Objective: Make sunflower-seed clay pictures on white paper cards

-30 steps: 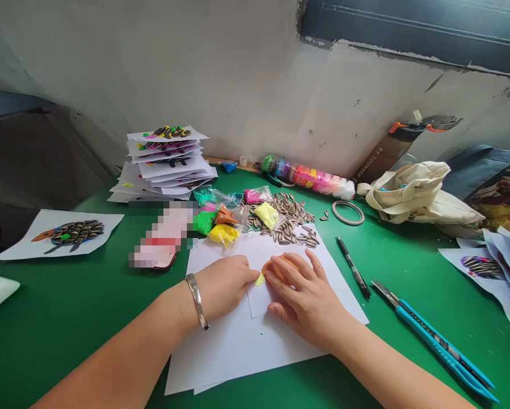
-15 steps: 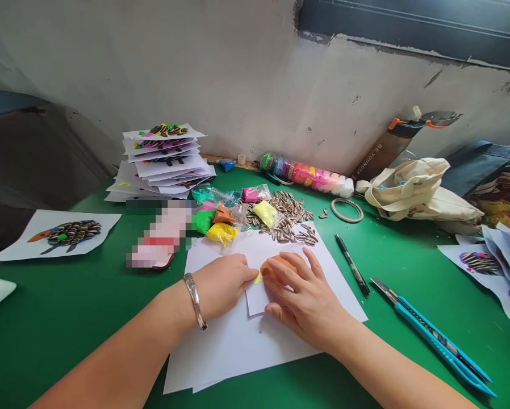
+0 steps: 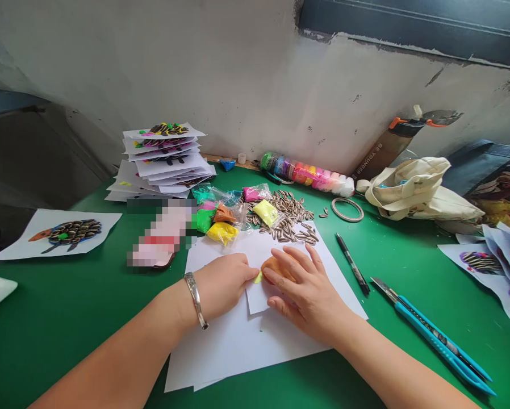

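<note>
A flattened orange clay piece lies on a small white sheet of paper, on top of larger white sheets. My right hand is over the orange clay with its fingers spread, hiding part of it; the fingertips touch its surface. A small yellow clay piece sits at the left of the orange clay. Closed, with its fingers curled, my left hand has its thumb and finger tip on the yellow clay. The undersides of the left fingers are hidden.
Bagged coloured clay and a pile of sunflower seeds are beyond the paper. A black pen and blue craft knife lie right. Stacked pictures stand back left; a tape ring and cloth bag are back right.
My right hand has shifted slightly to the right across the orange clay, uncovering more of its left side. My left hand stays nearly still at the yellow clay.
</note>
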{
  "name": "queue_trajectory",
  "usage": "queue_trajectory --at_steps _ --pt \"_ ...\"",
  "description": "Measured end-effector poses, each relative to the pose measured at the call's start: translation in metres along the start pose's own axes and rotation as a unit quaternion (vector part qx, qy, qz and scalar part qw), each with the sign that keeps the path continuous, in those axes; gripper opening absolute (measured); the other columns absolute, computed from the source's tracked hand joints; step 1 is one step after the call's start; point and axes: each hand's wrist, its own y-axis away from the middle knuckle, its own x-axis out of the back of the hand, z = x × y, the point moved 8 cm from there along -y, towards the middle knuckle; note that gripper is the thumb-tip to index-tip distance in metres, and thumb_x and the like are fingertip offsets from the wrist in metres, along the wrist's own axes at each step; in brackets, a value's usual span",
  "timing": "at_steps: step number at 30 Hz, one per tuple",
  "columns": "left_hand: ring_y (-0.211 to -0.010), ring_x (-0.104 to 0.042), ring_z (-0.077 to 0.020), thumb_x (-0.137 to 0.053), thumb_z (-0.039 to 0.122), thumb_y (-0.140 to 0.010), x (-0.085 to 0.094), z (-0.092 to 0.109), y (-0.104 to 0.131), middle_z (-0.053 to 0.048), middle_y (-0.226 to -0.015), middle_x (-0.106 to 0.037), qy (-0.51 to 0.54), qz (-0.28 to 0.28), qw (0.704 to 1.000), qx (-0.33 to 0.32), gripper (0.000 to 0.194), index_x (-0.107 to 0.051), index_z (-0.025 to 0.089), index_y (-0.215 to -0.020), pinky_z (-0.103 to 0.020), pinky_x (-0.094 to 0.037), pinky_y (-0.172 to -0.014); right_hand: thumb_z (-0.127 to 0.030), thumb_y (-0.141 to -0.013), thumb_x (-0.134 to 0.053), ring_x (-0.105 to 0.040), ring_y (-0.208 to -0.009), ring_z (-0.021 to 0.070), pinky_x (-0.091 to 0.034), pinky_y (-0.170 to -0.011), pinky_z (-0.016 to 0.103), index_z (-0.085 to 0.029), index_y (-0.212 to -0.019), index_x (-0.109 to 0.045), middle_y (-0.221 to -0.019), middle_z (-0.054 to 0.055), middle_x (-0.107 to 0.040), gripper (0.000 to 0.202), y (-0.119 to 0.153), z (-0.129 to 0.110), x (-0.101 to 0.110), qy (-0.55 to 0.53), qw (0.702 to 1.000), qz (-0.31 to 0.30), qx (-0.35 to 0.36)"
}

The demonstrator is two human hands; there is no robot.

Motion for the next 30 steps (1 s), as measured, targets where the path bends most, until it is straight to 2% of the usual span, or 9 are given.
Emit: queue_trajectory --at_steps 5,9,13,18,23,27,30 --pt "-0.075 -0.057 -0.0182 -0.04 0.023 -0.094 0.0 0.0 0.0 -0.007 -0.085 -0.058 0.006 0.002 1.0 0.0 0.029 -0.067 0.018 -0.09 -0.027 -0.042 -0.066 -0.045 -0.093 -0.045 -0.037 -0.128 0.0326 -0.014 -0.108 0.064 -0.031 -0.127 -0.056 -0.139 0.006 -0.049 0.038 0.001 0.0 -0.005 -0.006 1.0 -0.025 0.0" --pt "-0.075 -0.057 -0.0178 -0.039 0.021 -0.094 0.002 -0.001 -0.001 -0.006 -0.084 -0.058 0.006 0.004 1.0 -0.004 0.029 -0.067 0.018 -0.088 -0.027 -0.041 -0.067 -0.047 -0.092 -0.047 -0.034 -0.13 0.0337 -0.015 -0.108 0.064 -0.03 -0.13 -0.053 -0.145 0.008 -0.042 0.043 0.0 -0.002 -0.004 -0.014 1.0 -0.016 0.004" --pt "-0.076 -0.057 -0.0181 -0.04 0.02 -0.094 0.005 -0.002 -0.002 -0.006 -0.082 -0.06 0.001 -0.002 1.0 -0.008 0.029 -0.068 0.018 -0.087 -0.026 -0.041 -0.067 -0.047 -0.092 -0.045 -0.036 -0.128 0.0324 -0.016 -0.108 0.064 -0.031 -0.127 -0.056 -0.141 0.006 -0.047 0.04 0.0 -0.004 -0.007 -0.026 0.999 -0.032 0.009" --pt "-0.076 -0.058 -0.0176 -0.04 0.019 -0.093 0.01 -0.004 -0.003 -0.006 -0.081 -0.063 0.009 0.003 1.0 -0.013 0.029 -0.067 0.017 -0.083 -0.025 -0.04 -0.067 -0.05 -0.092 -0.044 -0.033 -0.131 0.034 -0.015 -0.107 0.065 -0.028 -0.13 -0.054 -0.147 0.01 -0.039 0.046 -0.002 -0.006 -0.008 -0.026 0.999 -0.023 0.007" --pt "-0.075 -0.059 -0.0175 -0.044 0.018 -0.091 0.012 -0.006 -0.004 -0.005 -0.079 -0.066 0.005 0.009 1.0 -0.013 0.026 -0.066 0.016 -0.08 -0.025 -0.038 -0.064 -0.05 -0.092 -0.044 -0.035 -0.13 0.034 -0.016 -0.107 0.065 -0.026 -0.126 -0.057 -0.141 0.009 -0.047 0.044 -0.004 -0.01 -0.01 -0.03 0.999 -0.035 0.014" --pt "-0.074 -0.059 -0.0173 -0.044 0.019 -0.092 0.013 -0.006 -0.004 -0.005 -0.079 -0.067 0.006 0.017 1.0 -0.013 0.027 -0.067 0.016 -0.079 -0.025 -0.038 -0.063 -0.052 -0.091 -0.045 -0.034 -0.131 0.0349 -0.016 -0.107 0.066 -0.026 -0.13 -0.053 -0.146 0.012 -0.04 0.048 -0.005 -0.013 -0.01 -0.025 0.999 -0.026 0.02" --pt "-0.074 -0.06 -0.017 -0.043 0.02 -0.092 0.014 -0.006 -0.004 -0.005 -0.08 -0.068 0.017 0.026 0.999 -0.012 0.028 -0.068 0.016 -0.08 -0.025 -0.038 -0.063 -0.052 -0.092 -0.044 -0.034 -0.131 0.0341 -0.017 -0.107 0.065 -0.026 -0.128 -0.055 -0.145 0.01 -0.042 0.046 -0.006 -0.015 -0.011 -0.028 0.999 -0.03 0.03"
